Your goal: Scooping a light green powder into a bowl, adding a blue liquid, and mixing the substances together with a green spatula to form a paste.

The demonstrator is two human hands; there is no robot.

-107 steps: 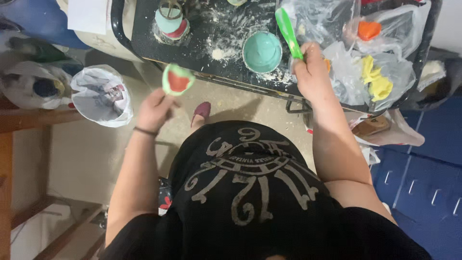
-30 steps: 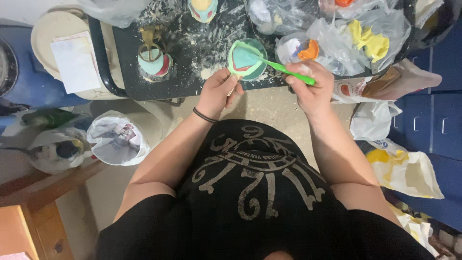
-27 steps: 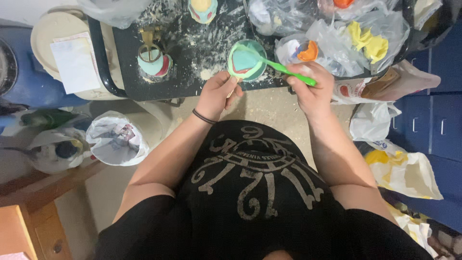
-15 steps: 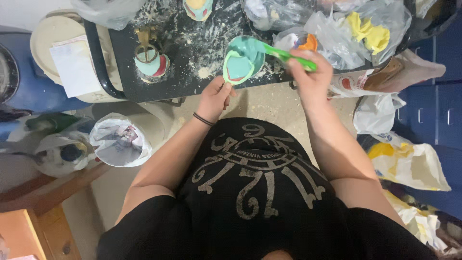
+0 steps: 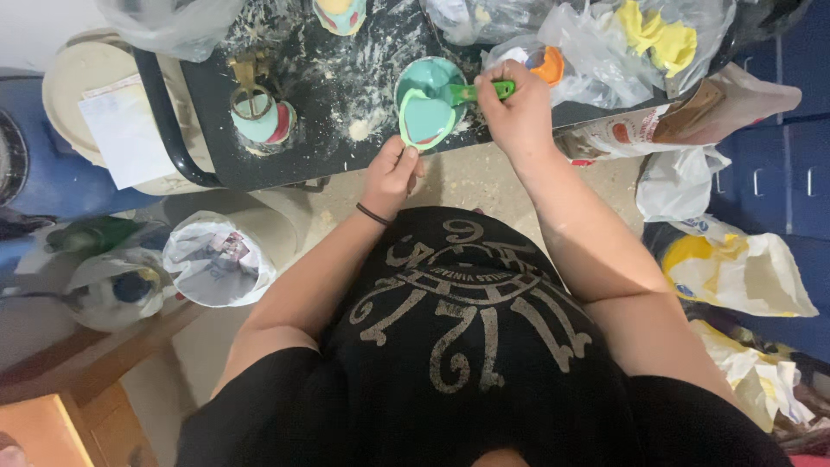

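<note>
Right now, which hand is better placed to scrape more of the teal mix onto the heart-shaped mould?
The right hand. It already grips the green spatula, whose blade reaches the teal bowl, while the left hand is busy holding the mould at the table edge.

On the counter (image 5: 303,130), a small figurine (image 5: 255,117) stands left of the bowl (image 5: 430,82); a heart-shaped mould (image 5: 425,119) sits just before the bowl. Plastic bags (image 5: 605,39) lie right of it. On the floor, left, sits a lined bucket (image 5: 216,258).

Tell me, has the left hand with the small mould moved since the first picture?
Yes. The left hand lifted the mould from beside the black tray to the teal bowl.
</note>
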